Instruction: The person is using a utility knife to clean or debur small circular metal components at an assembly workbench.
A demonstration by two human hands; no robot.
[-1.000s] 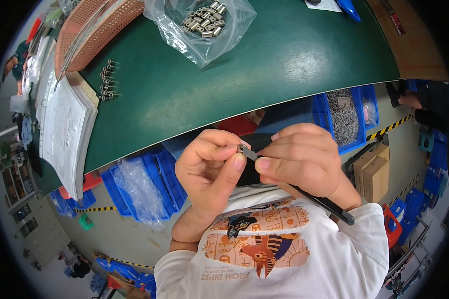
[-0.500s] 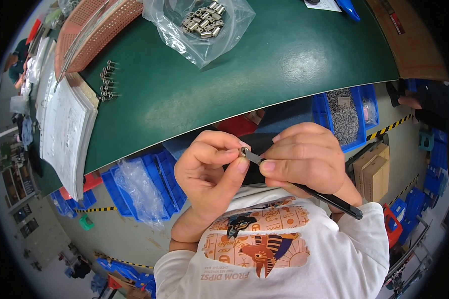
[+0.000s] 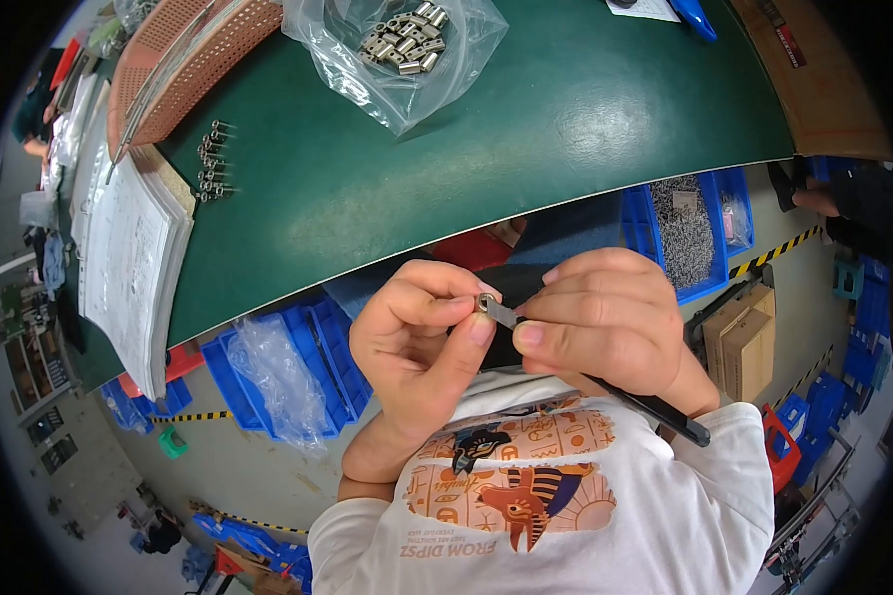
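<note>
pinching a small round silver metal nut (image 3: 483, 301) at the middle of the frame, the left hand (image 3: 417, 342) has barely moved; the right hand (image 3: 605, 317) still grips a thin black-handled tool (image 3: 655, 412), tip touching the nut; fitting goes on.

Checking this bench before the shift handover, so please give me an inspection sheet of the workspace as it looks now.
Surface: dark green mat bench top, curved by the lens.
Job's things: small metal ring-shaped part pinched in the left hand; thin metal tool with a long black handle held by the right hand, its tip at the part.
Clutter: clear bag of small metal parts; row of small metal pins; perforated orange tray; stack of papers; blue pen.
Grippers: both hands closed on their items, fingertips meeting.
Cables: nothing seen.
Surroundings: blue bins below the bench; cardboard box; striped floor tape.
</note>
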